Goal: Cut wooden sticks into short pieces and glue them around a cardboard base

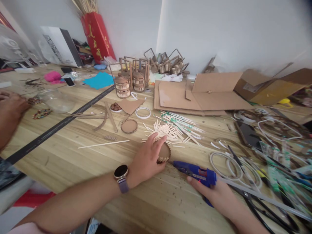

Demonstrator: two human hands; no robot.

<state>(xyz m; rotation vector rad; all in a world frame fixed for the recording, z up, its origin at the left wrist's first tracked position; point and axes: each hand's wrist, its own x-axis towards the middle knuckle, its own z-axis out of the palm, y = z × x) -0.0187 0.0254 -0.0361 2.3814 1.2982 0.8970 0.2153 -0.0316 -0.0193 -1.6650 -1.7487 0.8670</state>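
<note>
My left hand (148, 158), with a watch on its wrist, is closed over a small round cardboard piece with a toothed rim (165, 153) and presses it to the wooden table (73, 162). My right hand (219, 195) grips a blue glue gun (195, 171) whose nozzle points left and nearly touches that round piece. Just beyond my left hand lies a heap of short wooden sticks (168, 130). A second toothed cardboard disc (129, 126) lies flat farther left.
Small stick-built baskets (122, 87) stand mid-table, more lie by the wall (168, 65). Flat cardboard sheets (195, 97) lie at the back right. White rings (143, 112), wires and scissors crowd the right side. Another person's hand (11, 107) rests at the left edge near a clear jar (56, 100).
</note>
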